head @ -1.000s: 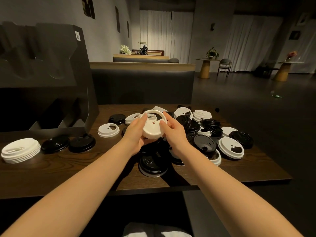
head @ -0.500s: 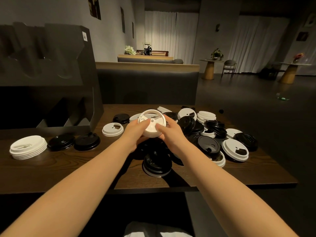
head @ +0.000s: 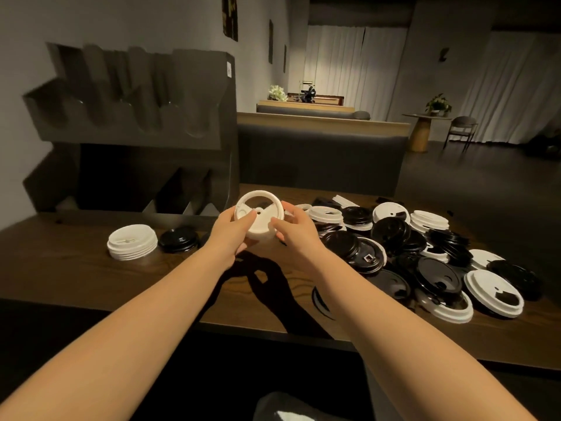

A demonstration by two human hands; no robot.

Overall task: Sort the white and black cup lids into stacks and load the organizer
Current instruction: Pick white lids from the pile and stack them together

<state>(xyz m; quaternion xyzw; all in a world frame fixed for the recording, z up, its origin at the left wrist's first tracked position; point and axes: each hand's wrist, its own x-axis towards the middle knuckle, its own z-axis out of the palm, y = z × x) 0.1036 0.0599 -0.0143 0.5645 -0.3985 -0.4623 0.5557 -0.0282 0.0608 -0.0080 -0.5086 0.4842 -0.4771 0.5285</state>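
Here both hands hold one small stack of white lids [head: 259, 215] above the table [head: 76, 268] — the left hand [head: 232, 233] gripping it at 9 o'clock, the right hand [head: 293, 235] at 3 o'clock, fingers curled round its rim. A white stack [head: 132, 242] and black lids [head: 178, 239] sit at 9 o'clock; the mixed pile [head: 425, 256] spreads at 3 o'clock — the organizer [head: 136, 132] stands at 11 o'clock.

Small stack of white plastic cup lids [head: 259, 219] tilting above dark wooden table [head: 76, 268]; mixed black-and-white lid pile [head: 425, 253] lying right; black organizer [head: 136, 132] standing left.
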